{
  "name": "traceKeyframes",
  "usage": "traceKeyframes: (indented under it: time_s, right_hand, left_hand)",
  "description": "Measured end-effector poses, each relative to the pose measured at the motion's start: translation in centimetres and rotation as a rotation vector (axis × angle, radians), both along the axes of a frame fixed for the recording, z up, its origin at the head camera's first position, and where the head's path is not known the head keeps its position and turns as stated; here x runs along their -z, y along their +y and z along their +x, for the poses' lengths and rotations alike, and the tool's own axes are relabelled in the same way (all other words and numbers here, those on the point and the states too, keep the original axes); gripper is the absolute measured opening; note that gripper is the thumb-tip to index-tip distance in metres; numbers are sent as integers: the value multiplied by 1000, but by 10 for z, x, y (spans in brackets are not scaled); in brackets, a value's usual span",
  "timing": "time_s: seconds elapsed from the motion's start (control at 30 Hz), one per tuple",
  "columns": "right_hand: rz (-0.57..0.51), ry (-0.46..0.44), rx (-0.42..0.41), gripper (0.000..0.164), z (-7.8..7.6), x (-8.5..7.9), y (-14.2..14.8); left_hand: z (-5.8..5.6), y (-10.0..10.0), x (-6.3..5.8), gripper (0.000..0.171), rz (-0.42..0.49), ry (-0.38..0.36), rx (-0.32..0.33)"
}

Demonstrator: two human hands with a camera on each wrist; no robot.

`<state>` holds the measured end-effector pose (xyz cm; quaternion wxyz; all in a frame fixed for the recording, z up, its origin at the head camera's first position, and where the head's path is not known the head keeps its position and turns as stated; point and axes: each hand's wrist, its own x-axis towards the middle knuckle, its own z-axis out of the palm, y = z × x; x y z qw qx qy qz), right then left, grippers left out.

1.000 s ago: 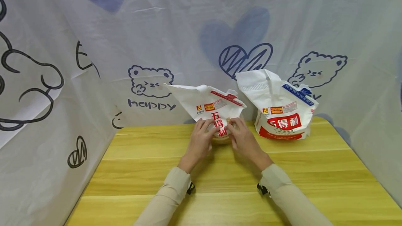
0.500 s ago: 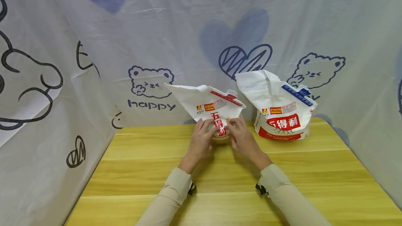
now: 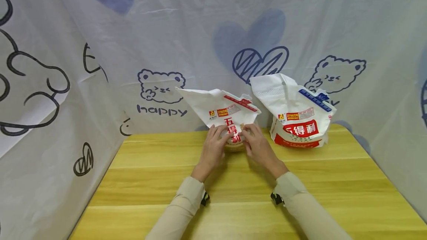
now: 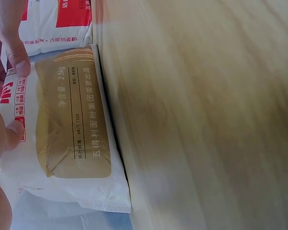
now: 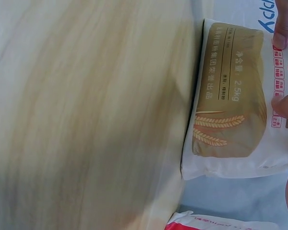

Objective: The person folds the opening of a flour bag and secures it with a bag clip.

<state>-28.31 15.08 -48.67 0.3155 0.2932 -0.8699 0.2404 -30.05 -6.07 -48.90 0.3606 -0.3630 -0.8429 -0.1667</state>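
Observation:
A white flour bag [image 3: 217, 106] with red lettering and a red strip near its top stands at the back of the table, its top corner leaning out to the left. My left hand [image 3: 213, 145] grips its left side and my right hand [image 3: 260, 146] its right side. Both thumbs press on the front; the other fingers curl along the sides and are partly hidden. In the left wrist view the bag's gold lower panel [image 4: 74, 115] reads 2.5kg. Wheat ears [image 5: 218, 121] printed on that panel show in the right wrist view.
A second flour bag [image 3: 301, 129], with a blue strip and a red label, stands just right of the first. The wooden table [image 3: 153, 180] meets a printed cloth backdrop [image 3: 197, 40] behind the bags and at both sides.
Both hands keep their grip on the red-strip flour bag, which stays in place. Only the head view shifts slightly.

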Motion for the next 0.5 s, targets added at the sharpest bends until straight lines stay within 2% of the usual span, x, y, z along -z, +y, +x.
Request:
traceKeyframes:
  time_s: [0.23,0.5]
  right_hand:
    - [2,-13,-2,33,-4,-3,2]
    - [37,6,-32,40,4,-3,7]
  left_hand:
    - [-4,2,-3,55,22,-4,13]
    - [1,-6,0,55,-41,-20,10]
